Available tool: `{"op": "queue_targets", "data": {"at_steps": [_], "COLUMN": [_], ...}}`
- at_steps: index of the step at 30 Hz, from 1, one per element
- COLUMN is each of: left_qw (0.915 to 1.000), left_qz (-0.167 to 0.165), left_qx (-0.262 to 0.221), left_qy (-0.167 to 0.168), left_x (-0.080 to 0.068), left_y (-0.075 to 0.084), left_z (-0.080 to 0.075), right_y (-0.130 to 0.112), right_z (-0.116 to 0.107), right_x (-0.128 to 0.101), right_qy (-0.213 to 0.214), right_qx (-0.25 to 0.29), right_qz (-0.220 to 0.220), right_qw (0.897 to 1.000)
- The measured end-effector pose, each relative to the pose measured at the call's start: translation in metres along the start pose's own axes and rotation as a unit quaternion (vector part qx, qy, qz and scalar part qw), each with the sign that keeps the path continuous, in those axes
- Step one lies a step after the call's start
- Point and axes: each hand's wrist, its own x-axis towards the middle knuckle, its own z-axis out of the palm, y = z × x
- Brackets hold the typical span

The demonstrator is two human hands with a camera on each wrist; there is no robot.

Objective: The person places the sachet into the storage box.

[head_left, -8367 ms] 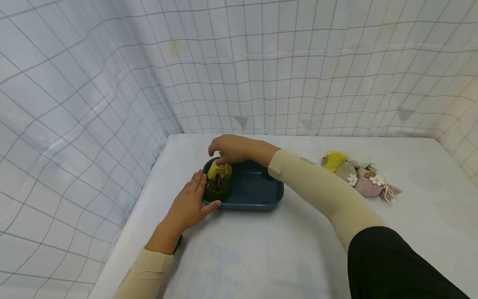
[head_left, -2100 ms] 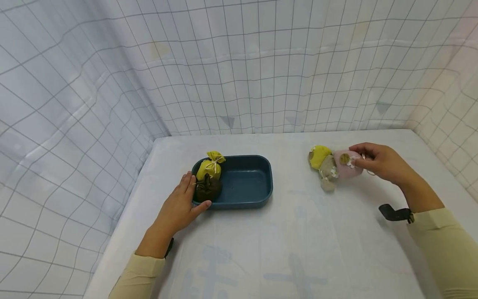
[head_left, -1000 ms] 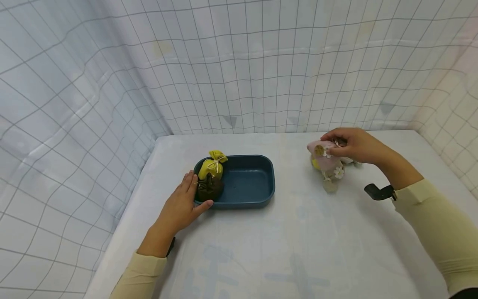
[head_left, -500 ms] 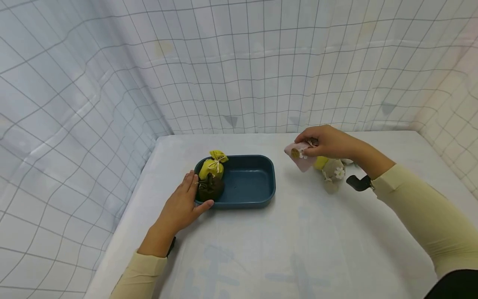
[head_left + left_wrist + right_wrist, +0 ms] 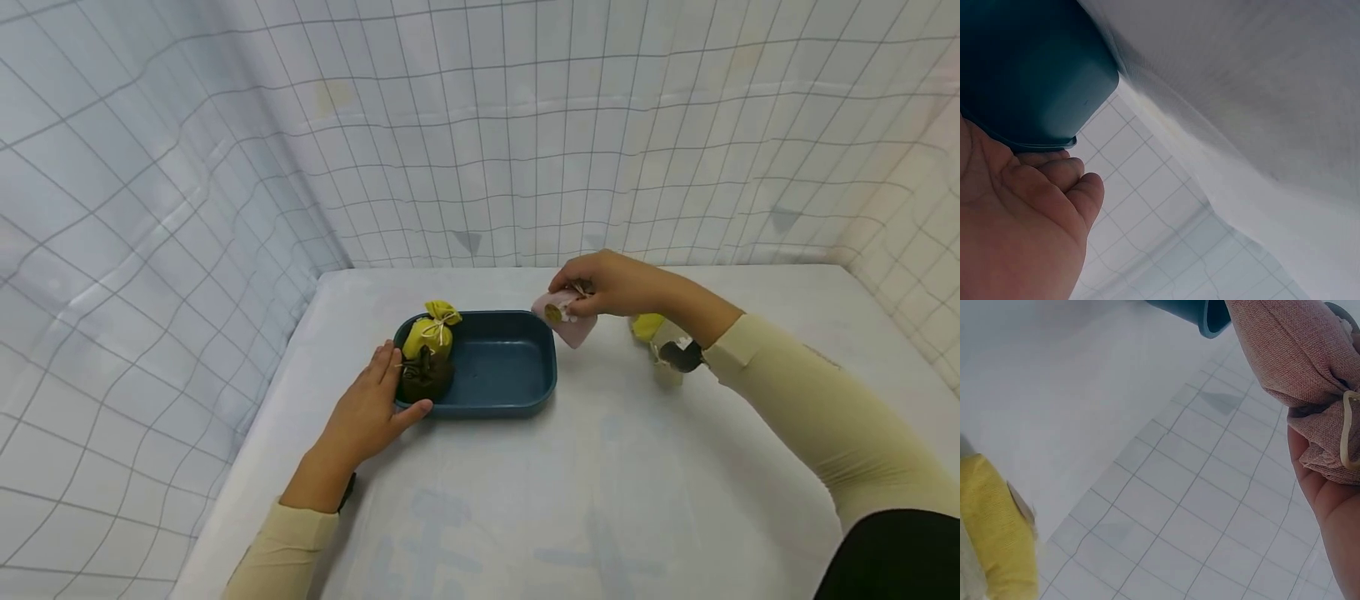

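My right hand (image 5: 615, 283) pinches a pink cloth drawstring pouch (image 5: 570, 323) by its tied neck, at the right rim of a dark blue tray (image 5: 502, 375). In the right wrist view the pink pouch (image 5: 1310, 356) shows its cord and gathered top, with the hand (image 5: 1335, 512) beneath. My left hand (image 5: 363, 408) rests with straight fingers along the tray's left rim, thumb at the front edge. Inside the tray's left end sit a yellow pouch (image 5: 429, 335) at the back and a dark brown pouch (image 5: 426, 377) in front. The left wrist view shows the tray's outer wall (image 5: 1054, 75).
Right of the tray lie another yellow pouch (image 5: 647, 327) and a beige pouch (image 5: 667, 373), partly hidden by the right wrist camera (image 5: 682, 357). A white cloth covers the table (image 5: 525, 500). White grid-patterned curtains (image 5: 555, 167) stand behind and at both sides.
My right hand, earlier over the tray's left end, took the pink pouch from the group at right and carried it left to the tray's rim. The left hand stays on the tray.
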Motion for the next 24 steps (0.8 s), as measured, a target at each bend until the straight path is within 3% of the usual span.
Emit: {"op": "queue_targets", "data": {"at_steps": [15, 24], "left_qw": [1.0, 1.0], "left_qz": [0.0, 0.002], "left_qx": [-0.005, -0.006], "left_qy": [-0.002, 0.002], "left_x": [0.0, 0.001], "left_y": [0.002, 0.0], "left_z": [-0.003, -0.001], "right_y": [-0.022, -0.034], "right_z": [0.014, 0.03], "right_x": [0.048, 0.073], "right_qy": [-0.081, -0.112], "right_qx": [-0.022, -0.022], "right_qz": [-0.07, -0.079], "right_qw": [0.994, 0.99]}}
